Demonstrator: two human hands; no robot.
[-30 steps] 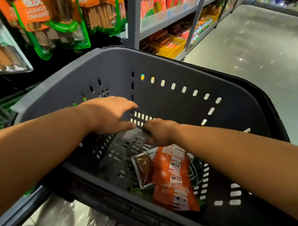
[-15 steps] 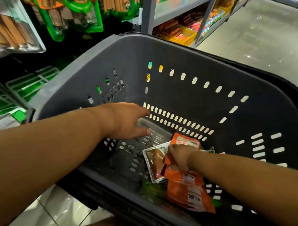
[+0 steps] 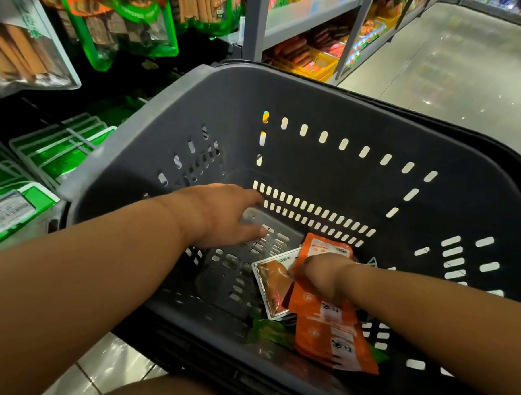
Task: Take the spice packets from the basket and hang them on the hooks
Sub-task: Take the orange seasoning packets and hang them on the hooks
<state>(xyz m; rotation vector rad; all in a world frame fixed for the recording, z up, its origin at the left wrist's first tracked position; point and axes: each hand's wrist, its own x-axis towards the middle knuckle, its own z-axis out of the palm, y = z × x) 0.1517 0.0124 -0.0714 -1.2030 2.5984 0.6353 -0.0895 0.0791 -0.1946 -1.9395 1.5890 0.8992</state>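
Observation:
A dark grey slotted basket (image 3: 224,88) fills the middle of the view. In its bottom lie orange spice packets (image 3: 334,340), a clear packet with brown contents (image 3: 273,282) and a green packet (image 3: 266,331) underneath. My right hand (image 3: 323,273) is closed on the upper orange spice packet (image 3: 324,246), whose top edge is lifted off the pile. My left hand (image 3: 221,217) hovers flat over the bare basket floor, fingers apart, holding nothing. Cinnamon packets (image 3: 117,24) hang at the upper left; the hooks themselves are hidden.
Green-edged packets (image 3: 60,146) fill the lower rack left of the basket. Grey shelving with a yellow crate of red goods (image 3: 316,60) stands behind it. A glossy tiled aisle floor (image 3: 456,63) runs to the upper right.
My right hand moved from the basket's back wall down onto the orange packets and closed on the top one, lifting its end. The left hand stayed over the basket floor.

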